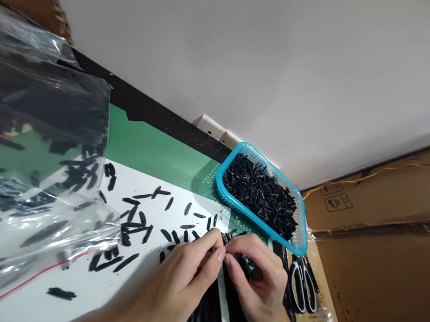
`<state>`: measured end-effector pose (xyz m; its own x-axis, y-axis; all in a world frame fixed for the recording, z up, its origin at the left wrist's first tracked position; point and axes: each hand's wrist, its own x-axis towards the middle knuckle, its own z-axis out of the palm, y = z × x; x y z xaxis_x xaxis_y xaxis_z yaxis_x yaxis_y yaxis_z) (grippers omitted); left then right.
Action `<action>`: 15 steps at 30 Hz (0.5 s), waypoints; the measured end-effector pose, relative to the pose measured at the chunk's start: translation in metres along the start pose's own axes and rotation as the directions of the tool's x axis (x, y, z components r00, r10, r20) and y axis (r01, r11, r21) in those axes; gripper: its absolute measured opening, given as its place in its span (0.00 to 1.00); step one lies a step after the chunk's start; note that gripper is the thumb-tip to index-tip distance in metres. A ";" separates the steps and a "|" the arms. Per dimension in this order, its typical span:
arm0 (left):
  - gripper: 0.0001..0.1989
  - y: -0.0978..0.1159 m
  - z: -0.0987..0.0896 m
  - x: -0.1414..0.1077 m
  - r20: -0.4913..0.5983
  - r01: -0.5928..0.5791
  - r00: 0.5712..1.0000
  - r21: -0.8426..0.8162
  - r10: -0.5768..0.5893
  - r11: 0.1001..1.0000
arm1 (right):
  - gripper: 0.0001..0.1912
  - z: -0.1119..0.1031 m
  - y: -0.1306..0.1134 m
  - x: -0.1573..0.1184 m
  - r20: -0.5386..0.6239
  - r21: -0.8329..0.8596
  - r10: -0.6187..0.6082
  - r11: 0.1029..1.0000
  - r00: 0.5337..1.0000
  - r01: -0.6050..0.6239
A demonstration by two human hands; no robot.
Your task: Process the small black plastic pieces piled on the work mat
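My left hand [196, 267] and my right hand [258, 277] meet fingertip to fingertip at the lower middle. Thumb and forefinger are pinched together on each. Whatever lies between the fingertips is too small and hidden to make out. Small black strips [137, 224] are scattered over a white sheet [25, 295] left of my hands. Beyond my right hand stands a blue-rimmed plastic basket [227, 198], filled with many short black pieces [260, 193]. Beneath my hands lies dark material [204, 315] with a pale strip [224, 304] running along it.
A clear zip bag [53, 100] holding black strips covers the left side. Scissors [302, 287] lie right of my right hand. Cardboard [387, 271] stands at the right, and a pale wall [262, 61] rises behind with a socket [212, 126] low on it.
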<state>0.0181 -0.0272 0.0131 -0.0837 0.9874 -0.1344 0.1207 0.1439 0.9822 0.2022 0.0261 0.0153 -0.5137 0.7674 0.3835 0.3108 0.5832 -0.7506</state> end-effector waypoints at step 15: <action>0.26 -0.016 0.004 0.019 0.304 -0.091 0.949 -0.003 0.088 0.996 | 0.04 -0.044 0.027 0.093 -0.077 -0.427 0.120 0.893 0.990 -0.141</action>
<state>0.0181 -0.0104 -0.0056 0.2322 0.9692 -0.0814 0.1250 0.0533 0.9907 0.1979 0.1253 0.0547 -0.4099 0.8501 0.3307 0.6918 0.5260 -0.4946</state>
